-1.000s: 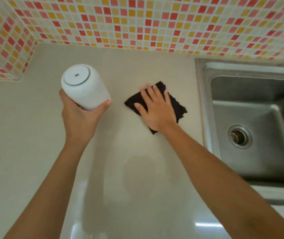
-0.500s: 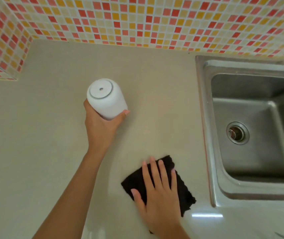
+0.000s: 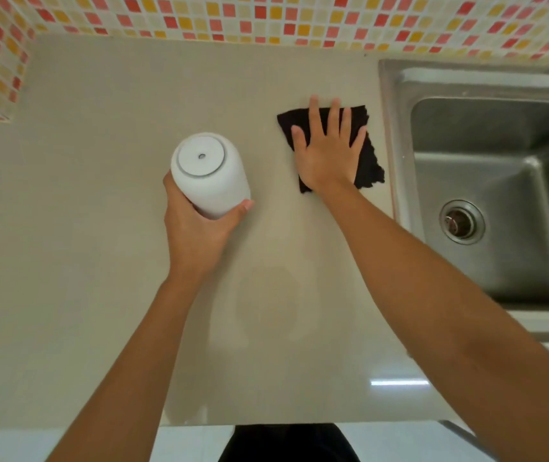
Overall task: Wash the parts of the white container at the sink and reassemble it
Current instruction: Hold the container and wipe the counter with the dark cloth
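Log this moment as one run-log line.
left hand: holds white container | right hand: flat on dark cloth | countertop

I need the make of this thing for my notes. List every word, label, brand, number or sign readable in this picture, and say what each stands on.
None can be read.
white container, held by the left hand: plain, only a small hole in its round cap.
black cloth under the right hand: no tag shows.
sink, countertop, tiled wall: no markings.

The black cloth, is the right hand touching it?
Touching. The head view shows the right hand lying flat on the black cloth, fingers spread across it.
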Motion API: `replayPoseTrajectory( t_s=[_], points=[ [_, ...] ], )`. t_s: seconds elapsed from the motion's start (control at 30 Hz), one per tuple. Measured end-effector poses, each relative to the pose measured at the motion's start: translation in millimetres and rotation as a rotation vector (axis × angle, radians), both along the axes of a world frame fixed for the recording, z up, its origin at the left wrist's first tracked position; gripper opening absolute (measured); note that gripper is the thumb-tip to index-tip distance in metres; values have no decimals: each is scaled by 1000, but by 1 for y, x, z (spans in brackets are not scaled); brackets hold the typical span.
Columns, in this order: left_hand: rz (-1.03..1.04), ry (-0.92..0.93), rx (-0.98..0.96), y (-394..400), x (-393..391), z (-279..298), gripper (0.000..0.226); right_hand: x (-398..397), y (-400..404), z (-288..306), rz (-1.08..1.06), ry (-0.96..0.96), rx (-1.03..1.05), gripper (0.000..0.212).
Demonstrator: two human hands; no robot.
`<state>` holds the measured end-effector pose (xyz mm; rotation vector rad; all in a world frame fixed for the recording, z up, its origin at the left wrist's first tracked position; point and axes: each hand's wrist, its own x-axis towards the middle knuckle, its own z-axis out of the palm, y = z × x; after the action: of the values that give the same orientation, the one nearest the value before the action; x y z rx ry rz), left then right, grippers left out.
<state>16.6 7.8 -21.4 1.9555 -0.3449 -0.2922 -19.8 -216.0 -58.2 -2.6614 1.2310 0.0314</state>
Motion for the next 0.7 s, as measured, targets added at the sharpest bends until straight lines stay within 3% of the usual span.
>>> replayPoseTrajectory(
  t_s=[0.4,0.7],
  points=[
    [-111,-16,-10,5,-8,3,98,-171,139,14,6,50,16,65],
    [-165,33,30,12,-9,5,106,-113,74,5,-153,-32,-30,55]
  ],
)
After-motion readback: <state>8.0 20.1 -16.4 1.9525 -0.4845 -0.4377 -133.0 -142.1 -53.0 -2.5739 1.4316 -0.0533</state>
